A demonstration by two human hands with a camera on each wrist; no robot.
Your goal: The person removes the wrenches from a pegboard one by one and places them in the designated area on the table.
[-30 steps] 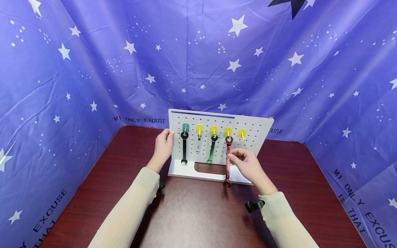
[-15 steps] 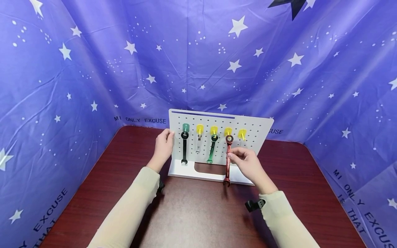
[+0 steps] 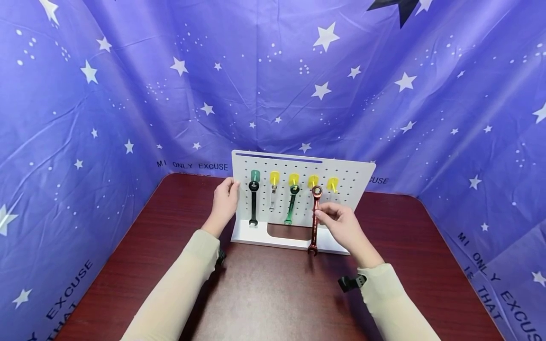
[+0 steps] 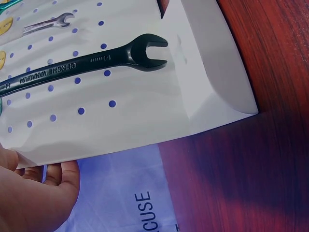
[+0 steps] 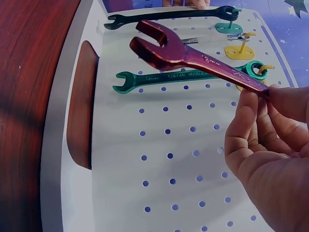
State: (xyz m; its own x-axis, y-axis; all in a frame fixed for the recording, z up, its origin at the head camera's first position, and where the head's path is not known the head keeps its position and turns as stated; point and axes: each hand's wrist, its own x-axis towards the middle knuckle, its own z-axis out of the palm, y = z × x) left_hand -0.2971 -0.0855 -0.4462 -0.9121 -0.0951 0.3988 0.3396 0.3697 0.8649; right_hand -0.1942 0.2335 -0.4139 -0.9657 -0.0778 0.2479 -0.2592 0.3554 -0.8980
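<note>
My right hand (image 3: pixel 339 227) pinches a red combination wrench (image 3: pixel 315 227) by its shank, between thumb and fingertips. Its ring end points up, just in front of the fourth hook (image 3: pixel 313 181), a yellow one; the open end points down. The white pegboard (image 3: pixel 304 163) has its left edge gripped by my left hand (image 3: pixel 226 196), thumb on the front and fingers behind. Hanging on the board are a black wrench (image 4: pixel 101 60), a small silver wrench (image 3: pixel 273 198) and a green wrench (image 5: pixel 164 77). In the right wrist view, the red wrench (image 5: pixel 193 55) stands off the board and overlaps the green one.
At the far right of the row, a yellow hook (image 3: pixel 333 184) carries nothing. The board's base (image 3: pixel 249 234) has a cutout and rests on a dark red wooden table (image 3: pixel 273 293). Purple star-printed cloth (image 3: pixel 256 71) surrounds the table at the back and sides.
The red wrench's ring end has shifted slightly right and away from the fourth hook, the right hand moving a little with it. The left hand and the board stay put.
</note>
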